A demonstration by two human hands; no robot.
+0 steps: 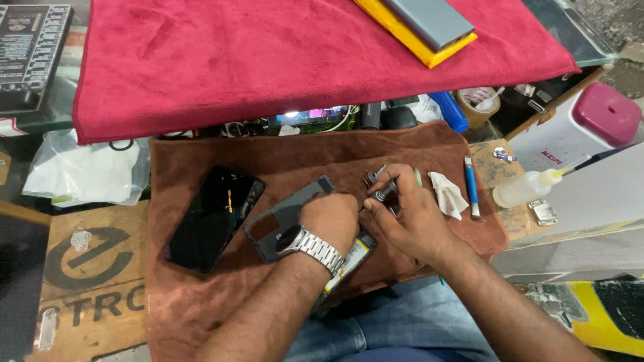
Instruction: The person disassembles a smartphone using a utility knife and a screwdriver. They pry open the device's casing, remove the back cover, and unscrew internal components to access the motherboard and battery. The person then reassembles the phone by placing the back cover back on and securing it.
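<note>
My left hand [332, 218], with a metal watch [310, 245] on the wrist, presses down on an opened phone body [349, 258] lying on the brown cloth [201, 295]. A grey back cover [288, 211] lies partly under that hand. My right hand [409, 211] grips a small screwdriver [384, 194], its tip pointing down toward the phone. A black phone screen panel [213, 218] lies to the left on the cloth. Small metal parts [373, 175] sit just beyond my fingers.
A white wipe [447, 194], a blue-handled tool [471, 188] and a squeeze bottle [526, 189] lie to the right. A red cloth [268, 60] covers the counter behind, carrying a grey device on a yellow packet [419, 30]. A white box with pink lid [590, 127] stands far right.
</note>
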